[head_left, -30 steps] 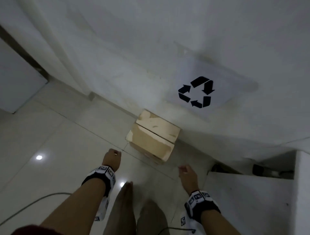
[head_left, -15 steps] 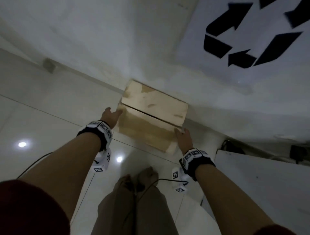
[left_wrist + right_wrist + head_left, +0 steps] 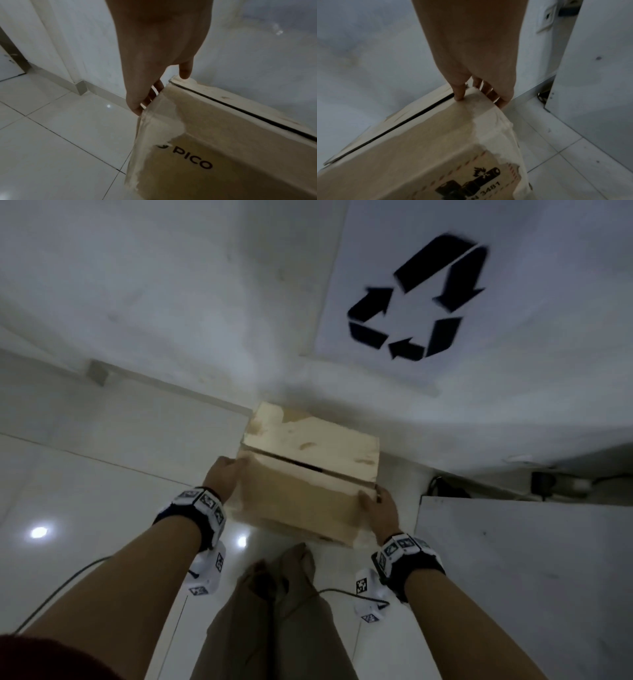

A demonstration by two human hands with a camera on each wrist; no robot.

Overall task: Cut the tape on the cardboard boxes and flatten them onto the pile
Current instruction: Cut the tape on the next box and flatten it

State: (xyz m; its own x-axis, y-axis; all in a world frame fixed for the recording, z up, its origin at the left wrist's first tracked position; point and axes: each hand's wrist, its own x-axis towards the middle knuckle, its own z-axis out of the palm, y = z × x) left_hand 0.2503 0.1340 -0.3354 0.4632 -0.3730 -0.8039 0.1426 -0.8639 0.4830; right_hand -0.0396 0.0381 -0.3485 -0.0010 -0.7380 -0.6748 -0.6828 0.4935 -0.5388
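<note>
A brown cardboard box (image 3: 308, 484) with torn pale tape strips stands against the white wall, its top flaps parted by a dark slit. My left hand (image 3: 224, 477) clasps its left upper corner. In the left wrist view the fingers (image 3: 154, 86) run down the side and the thumb rests on the top edge of the box (image 3: 223, 135), which reads "PICO". My right hand (image 3: 378, 510) clasps the right upper corner. In the right wrist view my right hand (image 3: 481, 94) has its thumb beside the slit on the box (image 3: 419, 148) and its fingers down the side. No cutting tool or pile shows.
A white sheet with a black recycling sign (image 3: 407, 302) hangs on the wall above the box. A white panel (image 3: 513, 559) stands close on the right, with a plug and cable (image 3: 541, 481) behind it. Another cable (image 3: 68, 577) trails over the glossy tiled floor at left.
I have come up to the box. Both hands went from hanging free to its two sides and now hold its upper corners; the box sits tilted, closer to me.
</note>
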